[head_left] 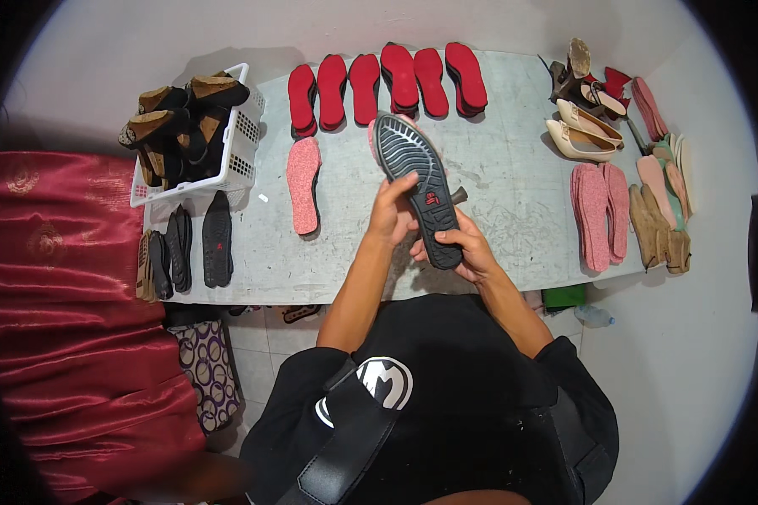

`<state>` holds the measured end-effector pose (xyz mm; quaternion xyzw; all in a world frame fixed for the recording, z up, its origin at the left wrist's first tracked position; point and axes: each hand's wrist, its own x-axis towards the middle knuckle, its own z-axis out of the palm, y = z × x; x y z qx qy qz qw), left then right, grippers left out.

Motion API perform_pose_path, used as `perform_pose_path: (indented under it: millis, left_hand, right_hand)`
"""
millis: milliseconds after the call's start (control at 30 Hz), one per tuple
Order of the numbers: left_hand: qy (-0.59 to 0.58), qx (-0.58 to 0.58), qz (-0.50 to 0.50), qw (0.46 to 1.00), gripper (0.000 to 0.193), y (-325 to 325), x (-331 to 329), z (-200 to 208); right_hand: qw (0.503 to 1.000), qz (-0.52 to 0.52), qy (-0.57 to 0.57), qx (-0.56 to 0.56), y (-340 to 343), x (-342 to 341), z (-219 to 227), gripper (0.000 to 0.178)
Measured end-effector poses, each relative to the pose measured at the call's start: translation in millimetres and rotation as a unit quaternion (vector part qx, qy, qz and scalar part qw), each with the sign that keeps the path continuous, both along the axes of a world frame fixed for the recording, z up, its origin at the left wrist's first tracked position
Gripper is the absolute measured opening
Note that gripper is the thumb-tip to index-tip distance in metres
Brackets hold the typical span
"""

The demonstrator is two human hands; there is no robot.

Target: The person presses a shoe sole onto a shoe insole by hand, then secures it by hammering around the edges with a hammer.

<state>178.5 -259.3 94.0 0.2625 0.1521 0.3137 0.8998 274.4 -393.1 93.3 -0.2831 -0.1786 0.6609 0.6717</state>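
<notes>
Shoe wkshp: red insoles (398, 77), blk soles (217, 242) on tbl (509, 151).

I count 6 red insole tops (400, 77), 1 lone pink insole (304, 187), 2 cream flats (574, 150), 1 white basket (243, 147) — its dark footwear (157, 125) overlaps too much for me to tally — 1 black outsole (424, 172) and 2 hands (387, 216).

Red curtain (67, 278), purple-ringed cloth (205, 370) beside it

A round white letter emblem (382, 380) fronts a black shirt (480, 379); small red marks (432, 199) stand on the held black sole (408, 151) and a dark sole (217, 223) toward the near left corner of the tabletop (514, 194).
</notes>
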Motion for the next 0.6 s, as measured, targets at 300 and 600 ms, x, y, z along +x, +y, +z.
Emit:
perform_pose_path:
  millis: [300,600]
  left_hand:
    - [0.026,-0.025,-0.082,0.996,0.054,-13,5,-34]
    - [0.044,-0.018,-0.059,0.997,0.055,-9,-26,-49]
  right_hand:
    - [0.970,0.024,-0.200,-0.133,-6,-1,-11,0.037]
    - [0.599,-0.047,-0.773,-0.205,-47,32,-86,0.044]
